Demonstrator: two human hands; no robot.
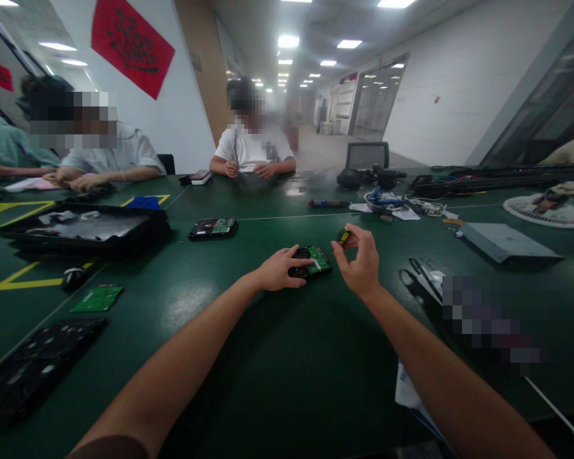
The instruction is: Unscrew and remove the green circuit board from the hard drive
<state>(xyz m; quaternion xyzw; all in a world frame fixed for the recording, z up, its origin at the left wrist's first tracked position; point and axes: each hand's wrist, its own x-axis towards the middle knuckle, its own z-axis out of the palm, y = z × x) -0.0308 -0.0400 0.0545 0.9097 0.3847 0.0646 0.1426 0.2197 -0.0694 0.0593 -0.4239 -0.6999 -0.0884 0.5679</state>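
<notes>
A hard drive with a green circuit board facing up lies on the table in front of me. My left hand grips its left end, thumb at the near side and one finger stretched across the board. To the right of the drive, my right hand is raised a little above the table. Its thumb and fingers are closed on a short black-and-yellow screwdriver handle. I cannot make out the tool's tip. Another hard drive, also with a green board, lies farther off to the left.
A black tray stands at the left, with a loose green circuit board and black parts nearer. To the right are a grey metal box, a cable bundle and a white fan grille. Co-workers sit across the green table.
</notes>
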